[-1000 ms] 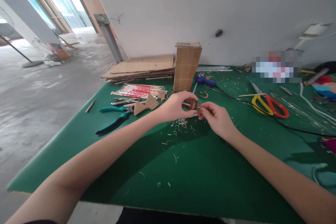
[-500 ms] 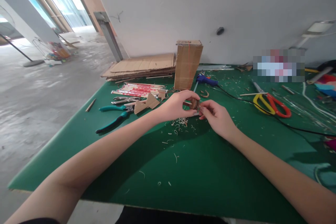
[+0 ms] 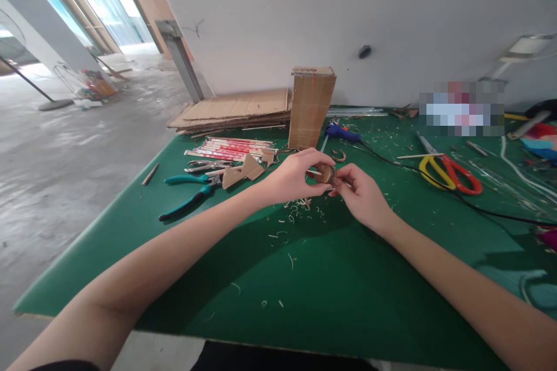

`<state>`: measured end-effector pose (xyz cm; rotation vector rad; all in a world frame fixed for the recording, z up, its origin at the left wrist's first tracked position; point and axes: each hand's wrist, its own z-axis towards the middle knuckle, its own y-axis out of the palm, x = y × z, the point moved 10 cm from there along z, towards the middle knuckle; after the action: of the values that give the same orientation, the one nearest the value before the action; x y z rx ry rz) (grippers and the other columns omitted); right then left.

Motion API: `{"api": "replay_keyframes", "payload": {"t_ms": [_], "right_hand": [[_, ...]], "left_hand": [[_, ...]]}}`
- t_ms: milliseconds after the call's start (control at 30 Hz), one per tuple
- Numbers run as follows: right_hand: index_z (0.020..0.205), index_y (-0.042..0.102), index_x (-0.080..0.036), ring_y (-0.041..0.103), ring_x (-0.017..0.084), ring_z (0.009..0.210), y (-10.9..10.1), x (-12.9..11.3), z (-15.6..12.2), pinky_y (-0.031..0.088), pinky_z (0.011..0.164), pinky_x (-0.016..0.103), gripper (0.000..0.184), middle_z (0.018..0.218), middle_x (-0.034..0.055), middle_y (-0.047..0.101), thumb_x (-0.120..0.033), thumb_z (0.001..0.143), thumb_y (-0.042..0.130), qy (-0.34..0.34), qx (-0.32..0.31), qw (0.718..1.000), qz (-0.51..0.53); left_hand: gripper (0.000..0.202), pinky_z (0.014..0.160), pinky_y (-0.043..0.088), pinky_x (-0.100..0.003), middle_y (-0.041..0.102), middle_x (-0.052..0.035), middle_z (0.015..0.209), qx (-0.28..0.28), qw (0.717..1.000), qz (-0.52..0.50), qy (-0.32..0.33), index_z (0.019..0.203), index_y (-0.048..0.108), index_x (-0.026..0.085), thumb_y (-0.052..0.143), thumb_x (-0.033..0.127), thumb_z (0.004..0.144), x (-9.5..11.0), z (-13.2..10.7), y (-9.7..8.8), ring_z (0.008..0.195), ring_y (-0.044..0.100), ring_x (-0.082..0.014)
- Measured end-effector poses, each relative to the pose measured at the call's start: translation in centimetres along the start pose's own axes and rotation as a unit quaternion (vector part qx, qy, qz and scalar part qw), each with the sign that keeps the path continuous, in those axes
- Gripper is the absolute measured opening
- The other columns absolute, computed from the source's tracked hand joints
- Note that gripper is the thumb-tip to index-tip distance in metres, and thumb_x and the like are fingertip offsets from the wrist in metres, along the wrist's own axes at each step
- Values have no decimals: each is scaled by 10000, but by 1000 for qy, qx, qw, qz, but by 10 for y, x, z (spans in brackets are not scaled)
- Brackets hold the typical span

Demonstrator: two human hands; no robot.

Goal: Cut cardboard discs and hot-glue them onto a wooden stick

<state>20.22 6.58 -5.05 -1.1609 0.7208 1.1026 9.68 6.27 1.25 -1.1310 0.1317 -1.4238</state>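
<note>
Between my hands, above the middle of the green table (image 3: 278, 278), is a small round brown cardboard piece (image 3: 326, 174) with a thin pale stick (image 3: 314, 173) at its left side. My left hand (image 3: 298, 177) is closed around it, thumb below and fingers above. At its right edge, the bent fingers of my right hand (image 3: 357, 188) pinch the piece; the fingertips are partly hidden. Curly pale shavings (image 3: 300, 208) lie on the table just below. Behind my hands stands a tall cardboard block (image 3: 311, 110).
Teal-handled pliers (image 3: 195, 191), cardboard scraps (image 3: 250, 168) and wrapped sticks (image 3: 235, 149) lie to the left. Flat cardboard sheets (image 3: 235, 107) are stacked at the back. A blue glue gun (image 3: 343, 133) trails a black cable rightward, past scissors (image 3: 465, 177) with yellow and red handles.
The round piece has turned in my fingers, so more of its flat face and the pale stick show. Both hands stay in nearly the same place.
</note>
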Motion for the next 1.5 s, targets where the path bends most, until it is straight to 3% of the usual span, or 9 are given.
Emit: {"api": "replay_keyframes", "payload": {"t_ms": [233, 433, 567, 667, 833, 1033, 1367, 1500], "right_hand": [[813, 467, -220, 601, 149, 629, 1, -1, -1, 522, 623, 345, 139, 819, 33, 604, -339, 830, 536, -10, 2, 1000, -3], [881, 504, -217, 615, 169, 748, 2, -6, -2, 520, 716, 363, 100, 930, 59, 644, -306, 844, 532, -23, -7, 1000, -5], [915, 519, -220, 627, 185, 802, 2, -2, -2, 521, 712, 367, 101, 992, 61, 647, -289, 844, 538, -17, -11, 1000, 9], [932, 521, -224, 627, 195, 844, 3, 1, -2, 525, 704, 363, 125, 1025, 62, 641, -298, 837, 552, -14, -13, 1000, 20], [936, 528, -220, 632, 192, 795, 3, -1, -2, 535, 678, 366, 142, 978, 59, 641, -301, 825, 561, -18, -5, 1000, 12], [938, 548, -230, 641, 200, 802, 5, -9, -5, 535, 713, 376, 135, 936, 49, 667, -301, 825, 567, -35, -18, 999, -16], [919, 543, -220, 624, 191, 787, 6, -13, -7, 510, 690, 350, 84, 906, 45, 670, -246, 850, 502, -63, -30, 996, -63], [948, 558, -223, 626, 181, 719, 6, -9, -5, 519, 679, 363, 135, 884, 41, 662, -301, 841, 533, -39, -32, 998, -46]], "left_hand": [[345, 794, 520, -317, 604, -59, 978, -3, 1000, -3, -13, 1055, 554, 171, 628, 181, 719, -1, 0, 0, 918, 577, -156], [442, 785, 517, -310, 589, -86, 1104, -4, 998, -52, -34, 1090, 530, 177, 690, 315, 702, -1, 0, -1, 988, 575, -182], [290, 740, 518, -287, 592, -79, 1038, -9, 997, -74, -12, 1055, 569, 170, 601, 249, 777, 4, 0, -2, 931, 576, -156], [284, 730, 522, -273, 573, -90, 1069, -35, 994, -106, -8, 1080, 585, 179, 562, 199, 798, 5, 1, 1, 955, 567, -156], [322, 796, 521, -279, 541, -97, 1165, -79, 974, -211, -35, 1124, 595, 205, 561, 163, 806, 0, 1, 10, 1055, 548, -172], [296, 676, 513, -272, 627, -75, 1066, -107, 926, -346, -103, 1092, 616, 201, 608, 197, 796, -12, -3, 23, 842, 616, -133], [274, 620, 488, -244, 625, -72, 1043, -114, 916, -361, -133, 1037, 646, 197, 639, 190, 763, -18, -5, 28, 809, 598, -122], [283, 684, 505, -277, 642, -66, 1057, -124, 905, -382, -142, 1052, 650, 220, 630, 189, 772, -19, -6, 28, 866, 613, -145]]}}
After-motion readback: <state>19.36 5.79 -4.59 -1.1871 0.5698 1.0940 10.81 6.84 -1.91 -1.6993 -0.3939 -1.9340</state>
